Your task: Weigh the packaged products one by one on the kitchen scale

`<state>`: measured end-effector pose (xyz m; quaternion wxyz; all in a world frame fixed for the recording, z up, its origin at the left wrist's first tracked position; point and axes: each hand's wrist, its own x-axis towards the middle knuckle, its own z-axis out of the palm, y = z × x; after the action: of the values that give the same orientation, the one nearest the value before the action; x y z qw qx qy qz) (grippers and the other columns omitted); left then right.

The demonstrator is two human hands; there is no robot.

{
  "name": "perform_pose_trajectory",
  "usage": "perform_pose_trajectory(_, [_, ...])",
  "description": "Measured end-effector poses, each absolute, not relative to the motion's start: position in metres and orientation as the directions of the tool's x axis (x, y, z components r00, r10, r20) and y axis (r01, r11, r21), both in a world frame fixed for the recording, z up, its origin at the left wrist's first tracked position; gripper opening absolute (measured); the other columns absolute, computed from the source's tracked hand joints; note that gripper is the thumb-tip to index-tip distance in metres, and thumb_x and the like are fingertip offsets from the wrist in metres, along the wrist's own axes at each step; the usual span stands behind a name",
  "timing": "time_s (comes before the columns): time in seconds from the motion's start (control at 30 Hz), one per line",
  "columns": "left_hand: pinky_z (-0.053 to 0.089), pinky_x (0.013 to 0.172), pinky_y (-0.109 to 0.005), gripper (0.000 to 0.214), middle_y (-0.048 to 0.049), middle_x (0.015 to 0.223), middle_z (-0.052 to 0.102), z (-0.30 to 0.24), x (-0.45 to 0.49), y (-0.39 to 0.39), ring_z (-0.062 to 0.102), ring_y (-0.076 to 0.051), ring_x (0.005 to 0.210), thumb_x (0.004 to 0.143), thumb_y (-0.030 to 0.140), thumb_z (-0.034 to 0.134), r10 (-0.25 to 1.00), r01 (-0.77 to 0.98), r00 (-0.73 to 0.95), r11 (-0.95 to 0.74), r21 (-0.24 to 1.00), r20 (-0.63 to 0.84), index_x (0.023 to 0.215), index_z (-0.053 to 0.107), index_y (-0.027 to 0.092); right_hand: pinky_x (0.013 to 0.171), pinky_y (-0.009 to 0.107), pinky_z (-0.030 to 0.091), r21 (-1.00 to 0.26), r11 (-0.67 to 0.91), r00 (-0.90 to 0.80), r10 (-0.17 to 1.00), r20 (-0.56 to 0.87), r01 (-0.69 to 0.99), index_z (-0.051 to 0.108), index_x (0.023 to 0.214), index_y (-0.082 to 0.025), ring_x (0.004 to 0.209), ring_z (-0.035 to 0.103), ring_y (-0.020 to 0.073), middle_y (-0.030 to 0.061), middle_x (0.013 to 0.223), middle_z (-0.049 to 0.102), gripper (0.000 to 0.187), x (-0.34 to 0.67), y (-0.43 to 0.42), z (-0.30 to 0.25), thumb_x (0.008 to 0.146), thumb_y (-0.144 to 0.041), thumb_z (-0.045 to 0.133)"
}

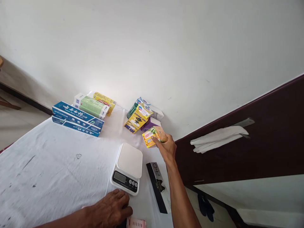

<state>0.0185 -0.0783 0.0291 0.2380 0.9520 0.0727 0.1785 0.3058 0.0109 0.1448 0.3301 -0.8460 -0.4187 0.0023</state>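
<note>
My right hand [168,147] is closed around a yellow-and-orange soap box [152,136], tilted beside the small group of boxes. Left of it, a white kitchen scale [130,160] has a bare platform; its display looks blank. My left hand [111,207] lies at the scale's front edge, fingers curled down and pressed together, their undersides hidden. Just by its thumb, a pink slotted piece [136,223] and something dark show at the bottom edge. A black-and-silver box [156,186] lies between the scale and my right forearm.
Blue toothpaste boxes [78,118], a green carton [91,106] and a yellow box [104,100] lie at the back left. A yellow COME ON box [137,118] and purple box [150,123] stand near the wall. A white cloth [219,137] hangs on the brown panel at right.
</note>
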Motion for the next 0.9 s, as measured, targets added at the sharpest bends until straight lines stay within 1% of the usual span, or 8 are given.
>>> perform_pose_trajectory(0.23, [0.038,0.070,-0.032,0.034,-0.0022,0.085,0.056,-0.003,0.034,-0.083,0.052,-0.019,0.078,0.099,0.051,0.060,0.241,0.077,0.848,-0.937,0.341,0.471,0.086,0.057,0.020,0.088,0.045,0.052,-0.537,-0.498,0.687,0.688,0.233,0.681,0.064,0.112,-0.014,0.101,0.069,0.0366,0.0168,0.103,0.075,0.065,0.341,0.056,0.104,0.062,-0.054,0.078])
perform_pose_trajectory(0.43, [0.039,0.071,-0.032,0.023,-0.0021,0.089,0.057,-0.001,0.030,-0.079,0.053,-0.019,0.079,0.100,0.040,0.063,0.177,0.051,0.881,-0.957,0.284,0.439,0.092,0.058,0.020,0.083,0.044,0.054,-0.519,-0.481,0.655,0.723,0.219,0.706,0.062,0.115,-0.014,0.098,0.068,0.0368,0.0145,0.099,0.072,0.070,0.343,0.057,0.093,0.063,-0.059,0.074])
perform_pose_trajectory(0.53, [0.039,0.071,-0.032,0.024,-0.0023,0.089,0.058,-0.005,0.033,-0.080,0.054,-0.019,0.079,0.100,0.042,0.063,0.182,0.046,0.880,-0.952,0.303,0.439,0.092,0.059,0.020,0.089,0.050,0.052,-0.488,-0.465,0.629,0.736,0.252,0.739,0.058,0.122,-0.010,0.109,0.063,0.0420,0.0210,0.112,0.067,0.081,0.332,0.050,0.101,0.060,-0.059,0.076])
perform_pose_trajectory(0.6, [0.040,0.070,-0.030,0.023,-0.0020,0.088,0.060,-0.015,0.039,-0.082,0.055,-0.018,0.078,0.100,0.040,0.064,0.225,0.070,0.878,-0.934,0.351,0.422,0.092,0.058,0.019,0.098,0.055,0.046,-0.435,-0.436,0.595,0.721,0.355,0.788,0.051,0.131,-0.006,0.121,0.054,0.0462,0.0280,0.126,0.058,0.084,0.314,0.044,0.111,0.067,-0.056,0.073])
perform_pose_trajectory(0.67, [0.042,0.069,-0.029,0.021,-0.0018,0.087,0.062,-0.025,0.047,-0.084,0.056,-0.017,0.077,0.099,0.036,0.065,0.294,0.122,0.876,-0.902,0.413,0.382,0.093,0.058,0.018,0.104,0.056,0.040,-0.328,-0.345,0.473,0.710,0.522,0.879,0.049,0.135,-0.007,0.127,0.049,0.0453,0.0287,0.131,0.055,0.071,0.286,0.041,0.125,0.081,-0.050,0.064])
perform_pose_trajectory(0.73, [0.043,0.068,-0.028,0.020,-0.0023,0.087,0.064,-0.035,0.052,-0.086,0.057,-0.017,0.076,0.099,0.034,0.066,0.337,0.159,0.877,-0.875,0.457,0.341,0.095,0.057,0.017,0.105,0.052,0.041,-0.194,-0.164,0.251,0.738,0.626,0.967,0.055,0.129,-0.014,0.122,0.053,0.0388,0.0218,0.121,0.061,0.046,0.252,0.049,0.137,0.093,-0.044,0.053])
perform_pose_trajectory(0.83, [0.045,0.067,-0.027,0.018,-0.0033,0.087,0.066,-0.044,0.056,-0.086,0.059,-0.017,0.075,0.100,0.033,0.063,0.307,0.133,0.899,-0.870,0.474,0.313,0.099,0.057,0.015,0.103,0.045,0.044,-0.118,0.142,-0.053,0.829,0.556,0.983,0.059,0.120,-0.018,0.114,0.057,0.0317,0.0154,0.113,0.065,0.030,0.201,0.086,0.148,0.097,-0.035,0.050])
perform_pose_trajectory(0.9, [0.046,0.068,-0.027,0.015,-0.0039,0.088,0.068,-0.047,0.058,-0.084,0.061,-0.017,0.074,0.099,0.029,0.064,0.258,0.096,0.913,-0.888,0.449,0.315,0.100,0.059,0.015,0.104,0.046,0.045,-0.113,0.218,-0.143,0.874,0.464,0.969,0.056,0.127,-0.017,0.119,0.054,0.0319,0.0156,0.121,0.063,0.036,0.175,0.125,0.148,0.093,-0.030,0.056])
